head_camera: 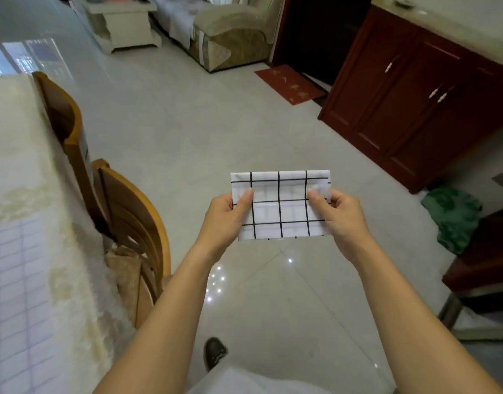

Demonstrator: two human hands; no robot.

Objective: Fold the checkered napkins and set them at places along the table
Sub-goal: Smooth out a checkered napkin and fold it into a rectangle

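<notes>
Pale glossy tiles cover the floor (187, 132), with small spots of light (216, 282) mirrored in them. At the left stands a table (22, 166) under a cream cloth, with two wooden chairs (136, 217) pushed in just beside it. A dark red wooden cabinet (415, 109) with pale handles runs along the right. Beside it is a dark doorway (315, 32) with a red mat (290, 83) in front. A beige sofa (230, 32) and a cream side table (125, 24) stand at the far end. A green cloth (455, 217) lies crumpled on the floor at the right.
</notes>
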